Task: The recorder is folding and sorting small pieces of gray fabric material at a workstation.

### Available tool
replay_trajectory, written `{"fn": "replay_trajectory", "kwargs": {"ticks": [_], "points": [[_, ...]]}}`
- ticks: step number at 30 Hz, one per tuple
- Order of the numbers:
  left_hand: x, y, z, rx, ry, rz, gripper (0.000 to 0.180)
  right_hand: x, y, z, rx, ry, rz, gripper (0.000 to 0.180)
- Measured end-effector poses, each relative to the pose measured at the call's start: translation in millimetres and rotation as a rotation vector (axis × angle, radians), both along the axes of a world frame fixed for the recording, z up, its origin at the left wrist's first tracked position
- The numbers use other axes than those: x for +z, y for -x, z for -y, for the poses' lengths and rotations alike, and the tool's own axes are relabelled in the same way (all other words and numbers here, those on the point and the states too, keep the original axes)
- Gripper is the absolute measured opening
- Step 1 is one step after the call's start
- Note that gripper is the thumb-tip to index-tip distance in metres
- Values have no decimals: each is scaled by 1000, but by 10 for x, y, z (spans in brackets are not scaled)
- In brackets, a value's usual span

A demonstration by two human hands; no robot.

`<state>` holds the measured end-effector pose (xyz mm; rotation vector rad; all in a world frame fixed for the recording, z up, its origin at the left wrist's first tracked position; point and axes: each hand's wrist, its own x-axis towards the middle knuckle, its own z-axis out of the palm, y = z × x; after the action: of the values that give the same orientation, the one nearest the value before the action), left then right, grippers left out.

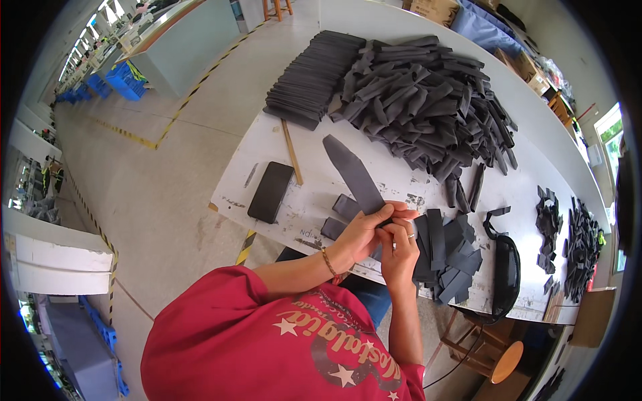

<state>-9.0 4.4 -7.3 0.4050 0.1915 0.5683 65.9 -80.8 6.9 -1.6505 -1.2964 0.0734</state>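
Dark-grey, flexible-looking strip [354,174], held above the worktop [311,197] by its near end. Fingers of the left hand [363,234] pinch it; those of the right hand [399,250] curl beside the pinch, exact contact hidden. Step in hand, apparently: working that end. Next move likely calls for a steady left pinch.

Left hand [363,234], right hand [400,250] pinch near end of dark strip [354,175] — black slab [271,192] left on white table [304,204], strip heap [414,100] beyond — flat pieces [458,260] right.
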Motion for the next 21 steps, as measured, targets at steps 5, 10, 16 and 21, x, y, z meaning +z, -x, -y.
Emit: {"fn": "replay_trajectory", "kwargs": {"ticks": [5, 10, 16, 21], "points": [[-39, 58, -84, -59, -39, -122, 32, 18, 2, 97, 53, 201, -123, 13], [295, 113, -345, 194, -75, -138, 35, 65, -164, 215, 91, 111, 115, 16], [409, 69, -281, 215, -175, 3, 32, 268, -243, 215, 81, -52, 235, 19], [379, 70, -191, 189, -150, -1, 31, 269, -228, 168, 97, -97, 247, 18]]}}
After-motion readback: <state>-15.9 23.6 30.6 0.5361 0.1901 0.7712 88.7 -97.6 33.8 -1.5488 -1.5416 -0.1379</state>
